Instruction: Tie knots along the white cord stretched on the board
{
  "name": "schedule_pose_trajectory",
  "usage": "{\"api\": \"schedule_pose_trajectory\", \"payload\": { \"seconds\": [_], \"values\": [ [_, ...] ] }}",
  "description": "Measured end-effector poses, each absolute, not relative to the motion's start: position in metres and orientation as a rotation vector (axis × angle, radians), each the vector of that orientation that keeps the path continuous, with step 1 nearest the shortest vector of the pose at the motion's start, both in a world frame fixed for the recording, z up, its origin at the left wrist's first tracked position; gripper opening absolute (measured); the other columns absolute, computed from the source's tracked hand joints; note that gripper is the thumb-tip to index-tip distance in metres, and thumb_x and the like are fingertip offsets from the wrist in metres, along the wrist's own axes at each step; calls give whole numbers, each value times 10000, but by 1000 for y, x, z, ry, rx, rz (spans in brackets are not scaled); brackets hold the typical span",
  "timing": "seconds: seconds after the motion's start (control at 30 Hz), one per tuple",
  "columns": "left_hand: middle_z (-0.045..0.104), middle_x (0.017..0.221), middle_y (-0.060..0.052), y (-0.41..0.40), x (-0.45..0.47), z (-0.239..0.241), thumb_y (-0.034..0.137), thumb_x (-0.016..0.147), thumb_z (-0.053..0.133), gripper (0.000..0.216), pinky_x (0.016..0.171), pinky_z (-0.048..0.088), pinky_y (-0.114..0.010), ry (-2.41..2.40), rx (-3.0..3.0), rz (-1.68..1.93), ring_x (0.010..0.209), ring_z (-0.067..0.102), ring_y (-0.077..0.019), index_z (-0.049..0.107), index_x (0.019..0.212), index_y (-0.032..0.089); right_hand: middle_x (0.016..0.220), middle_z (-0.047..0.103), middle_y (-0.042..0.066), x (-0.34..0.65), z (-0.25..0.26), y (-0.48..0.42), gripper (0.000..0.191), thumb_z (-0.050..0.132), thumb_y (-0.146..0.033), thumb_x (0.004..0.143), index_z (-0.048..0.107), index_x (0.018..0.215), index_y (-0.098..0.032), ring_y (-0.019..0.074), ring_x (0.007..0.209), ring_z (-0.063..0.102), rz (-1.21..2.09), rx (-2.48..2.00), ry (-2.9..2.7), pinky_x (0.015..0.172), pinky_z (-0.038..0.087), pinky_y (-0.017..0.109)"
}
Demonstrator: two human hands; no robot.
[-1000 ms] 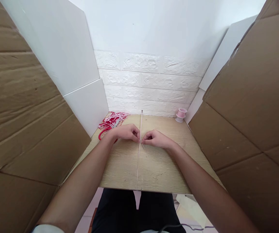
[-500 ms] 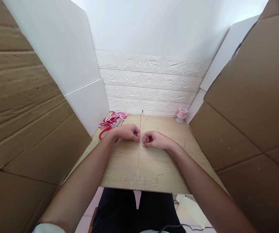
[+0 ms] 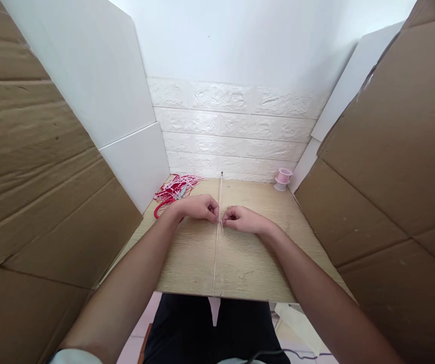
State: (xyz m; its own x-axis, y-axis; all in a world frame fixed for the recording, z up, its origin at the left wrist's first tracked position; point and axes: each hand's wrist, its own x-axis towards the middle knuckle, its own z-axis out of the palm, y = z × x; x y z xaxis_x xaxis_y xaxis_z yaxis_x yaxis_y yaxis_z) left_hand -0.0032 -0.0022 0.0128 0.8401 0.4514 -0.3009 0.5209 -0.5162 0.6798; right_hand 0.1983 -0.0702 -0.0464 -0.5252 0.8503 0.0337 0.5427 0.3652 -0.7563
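A pale cord [image 3: 215, 258] runs taut down the middle of the wooden table, from a small hook [image 3: 222, 173] at the wall to the front edge. Its far stretch looks thicker and knotted, with a pinkish tint. My left hand [image 3: 201, 207] pinches thin thread just left of this cord. On the other side my right hand [image 3: 242, 219] is closed in a pinch on a thin white thread [image 3: 222, 230], whose loose end hangs below the fingers. The fingertips of both hands nearly meet at the cord; the exact grip is too small to make out.
Behind my left hand lie red-handled scissors [image 3: 163, 206] and a tangled heap of red and white cords [image 3: 179, 183]. A spool of pink thread [image 3: 283, 178] stands at the back right. Cardboard panels [image 3: 376, 202] flank the wooden table [image 3: 255, 273], and a white brick-patterned wall [image 3: 236, 121] closes the back.
My right hand's fingers have curled closer together at the cord. The loose thread end has shifted slightly left and hangs more upright. My left hand is almost still.
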Motion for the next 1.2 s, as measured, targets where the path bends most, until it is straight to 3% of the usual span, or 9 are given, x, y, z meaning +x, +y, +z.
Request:
{"api": "schedule_pose_trajectory", "payload": {
  "seconds": [0.4, 0.73, 1.0, 1.2],
  "values": [
    [591, 695, 16, -2, -3, 13, 374, 689, 668, 253, 545, 329, -181, 705, 2225, -150, 630, 492, -72, 677, 792, 143, 773, 575, 27, 196, -43, -71, 230, 579, -340, 767, 620, 805, -117, 123, 680, 468, 1175, -1272, -2019, 606, 342, 231],
    [609, 707, 16, 0, -3, 11, 378, 700, 666, 252, 559, 339, -180, 699, 2244, -150, 646, 506, -76, 679, 804, 149, 664, 459, -15, 192, -41, -73, 208, 546, -327, 772, 540, 717, -126, 88, 599, 365, 1146, -1320, -1991, 548, 279, 221],
    [623, 740, 9, 1, -6, 13, 394, 717, 649, 278, 580, 340, -184, 688, 2212, -149, 662, 513, -81, 686, 844, 148, 722, 548, 5, 190, -49, -72, 240, 570, -352, 781, 601, 758, -115, 92, 634, 432, 1108, -1288, -1976, 609, 345, 214],
    [627, 757, 8, 0, -5, 15, 383, 730, 624, 266, 580, 344, -185, 760, 2232, -11, 674, 519, -83, 669, 836, 143, 691, 603, 19, 189, -40, -79, 224, 595, -331, 743, 641, 710, -114, 99, 613, 471, 1028, -1425, -1913, 551, 330, 215]
  ]
}}
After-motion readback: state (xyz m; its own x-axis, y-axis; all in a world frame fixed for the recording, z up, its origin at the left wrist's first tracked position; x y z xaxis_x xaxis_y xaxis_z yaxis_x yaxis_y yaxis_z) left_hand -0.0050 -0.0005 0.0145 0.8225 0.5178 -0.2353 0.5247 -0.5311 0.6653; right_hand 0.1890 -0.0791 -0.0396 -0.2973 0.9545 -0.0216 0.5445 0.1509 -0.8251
